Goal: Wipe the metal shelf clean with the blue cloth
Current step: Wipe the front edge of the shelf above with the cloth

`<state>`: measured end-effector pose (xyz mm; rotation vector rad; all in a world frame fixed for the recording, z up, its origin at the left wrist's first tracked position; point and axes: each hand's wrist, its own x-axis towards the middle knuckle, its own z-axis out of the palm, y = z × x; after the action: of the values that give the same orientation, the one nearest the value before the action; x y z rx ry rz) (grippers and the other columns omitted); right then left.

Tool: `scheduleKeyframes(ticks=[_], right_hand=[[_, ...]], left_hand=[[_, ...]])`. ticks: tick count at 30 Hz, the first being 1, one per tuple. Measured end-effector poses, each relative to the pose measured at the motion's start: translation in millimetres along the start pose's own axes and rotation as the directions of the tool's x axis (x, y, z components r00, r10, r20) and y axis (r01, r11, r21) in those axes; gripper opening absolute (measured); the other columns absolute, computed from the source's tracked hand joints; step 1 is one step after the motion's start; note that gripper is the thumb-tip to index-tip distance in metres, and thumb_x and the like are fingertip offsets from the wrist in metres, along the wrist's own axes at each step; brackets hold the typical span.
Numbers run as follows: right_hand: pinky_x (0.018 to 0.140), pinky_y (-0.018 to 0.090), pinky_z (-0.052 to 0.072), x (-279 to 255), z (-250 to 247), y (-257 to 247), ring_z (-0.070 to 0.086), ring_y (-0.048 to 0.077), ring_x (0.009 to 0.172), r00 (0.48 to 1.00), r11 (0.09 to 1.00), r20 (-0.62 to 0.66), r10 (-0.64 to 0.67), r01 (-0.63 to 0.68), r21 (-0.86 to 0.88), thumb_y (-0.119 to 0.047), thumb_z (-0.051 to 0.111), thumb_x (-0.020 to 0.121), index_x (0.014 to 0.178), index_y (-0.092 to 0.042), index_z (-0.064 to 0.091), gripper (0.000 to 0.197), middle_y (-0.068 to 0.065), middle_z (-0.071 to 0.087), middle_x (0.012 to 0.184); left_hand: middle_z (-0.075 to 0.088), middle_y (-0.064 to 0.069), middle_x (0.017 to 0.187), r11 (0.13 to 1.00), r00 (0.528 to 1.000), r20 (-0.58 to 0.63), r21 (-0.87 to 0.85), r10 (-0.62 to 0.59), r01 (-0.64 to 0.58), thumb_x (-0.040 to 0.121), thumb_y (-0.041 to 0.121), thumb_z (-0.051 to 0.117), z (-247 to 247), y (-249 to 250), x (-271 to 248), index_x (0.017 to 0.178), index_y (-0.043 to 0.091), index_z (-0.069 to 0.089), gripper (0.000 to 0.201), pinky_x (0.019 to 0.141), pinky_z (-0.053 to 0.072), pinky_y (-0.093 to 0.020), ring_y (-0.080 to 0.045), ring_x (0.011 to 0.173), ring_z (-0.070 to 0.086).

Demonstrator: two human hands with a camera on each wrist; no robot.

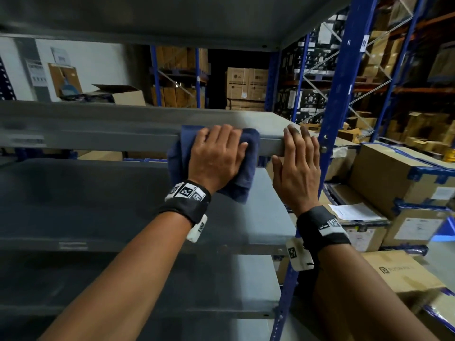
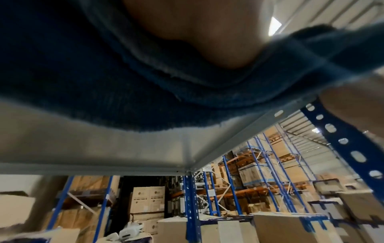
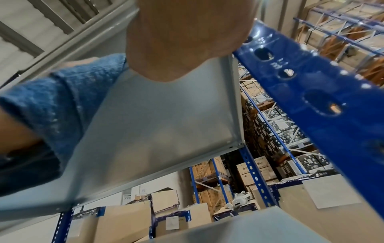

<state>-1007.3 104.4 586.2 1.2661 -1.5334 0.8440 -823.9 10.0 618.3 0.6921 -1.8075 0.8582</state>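
Observation:
The grey metal shelf [image 1: 123, 124] runs across the head view at chest height. A dark blue cloth [image 1: 248, 173] is draped over its front lip near the right end. My left hand [image 1: 216, 156] lies flat on the cloth and presses it against the lip, fingers reaching over the top edge. My right hand [image 1: 299, 168] rests bare on the lip just right of the cloth, fingers straight and fingertips dark with dirt. From below, the left wrist view has the cloth [image 2: 124, 82] hanging over the shelf underside [image 2: 104, 148]. The right wrist view catches the cloth [image 3: 62, 102] and shelf underside [image 3: 155, 123].
A blue perforated upright [image 1: 337, 94] stands just right of my right hand. Another grey shelf [image 1: 172, 18] sits overhead, and lower shelves [image 1: 98, 200] lie beneath. Cardboard boxes [image 1: 394, 173] are stacked to the right, with more racking behind.

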Motion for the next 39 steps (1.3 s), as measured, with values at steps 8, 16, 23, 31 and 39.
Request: scheduleKeyframes(ticks=[8, 16, 23, 31, 39], right_hand=[[0.122, 0.052, 0.017, -0.4, 5.3, -0.5, 0.02, 0.034, 0.151, 1.0, 0.997, 0.022, -0.017, 0.018, -0.078, -0.044, 0.044, 0.101, 0.154, -0.006, 0.033, 0.066, 0.016, 0.034, 0.157], [0.122, 0.051, 0.017, -1.8, -2.7, 8.0, 0.018, 0.031, 0.152, 0.997, 0.992, 0.024, -0.078, 0.08, -0.093, -0.033, 0.038, 0.104, 0.157, -0.01, 0.026, 0.059, 0.014, 0.029, 0.16], [0.122, 0.052, 0.017, -1.3, 1.2, 4.1, 0.018, 0.033, 0.152, 0.998, 0.994, 0.007, -0.055, 0.055, -0.095, -0.035, 0.04, 0.104, 0.157, -0.009, 0.027, 0.06, 0.015, 0.029, 0.16], [0.123, 0.052, 0.013, -1.4, -2.7, 1.9, 0.014, 0.033, 0.153, 0.998, 0.997, 0.051, -0.037, 0.04, -0.059, -0.04, 0.035, 0.104, 0.158, -0.011, 0.024, 0.062, 0.015, 0.024, 0.162], [0.121, 0.058, 0.008, 1.6, 4.5, -47.2, -0.001, 0.037, 0.153, 0.99, 0.995, 0.104, 0.098, -0.099, -0.003, -0.045, 0.034, 0.102, 0.159, -0.007, 0.012, 0.072, 0.014, 0.008, 0.166]], left_hand=[[0.052, -0.007, 0.139, 0.99, 0.993, 0.075, -0.093, -0.096, 0.103, 0.105, 0.043, 0.034, 3.6, 58.4, -5.3, 0.144, 0.016, 0.05, 0.049, 0.117, 0.021, -0.052, -0.032, 0.129, 0.046], [0.056, -0.012, 0.134, 0.971, 0.97, 0.05, 0.034, -0.24, 0.238, 0.104, 0.04, 0.036, 2.0, -21.0, -31.4, 0.134, 0.012, 0.055, 0.046, 0.118, 0.022, -0.053, -0.035, 0.126, 0.048], [0.04, -0.01, 0.149, 0.993, 0.981, 0.16, -0.014, -0.114, 0.118, 0.1, 0.046, 0.04, 4.8, 35.9, -20.1, 0.153, 0.021, 0.037, 0.059, 0.12, 0.01, -0.056, -0.036, 0.14, 0.033], [0.048, -0.012, 0.14, 0.939, 0.939, 0.055, 0.071, -0.34, 0.336, 0.104, 0.045, 0.034, -5.6, -61.4, -51.4, 0.137, 0.016, 0.049, 0.046, 0.118, 0.018, -0.055, -0.036, 0.134, 0.039], [0.038, -0.01, 0.149, 0.995, 0.969, 0.227, -0.007, -0.093, 0.097, 0.099, 0.047, 0.042, -10.3, -8.4, -32.7, 0.153, 0.019, 0.035, 0.062, 0.12, 0.011, -0.058, -0.037, 0.141, 0.032]])
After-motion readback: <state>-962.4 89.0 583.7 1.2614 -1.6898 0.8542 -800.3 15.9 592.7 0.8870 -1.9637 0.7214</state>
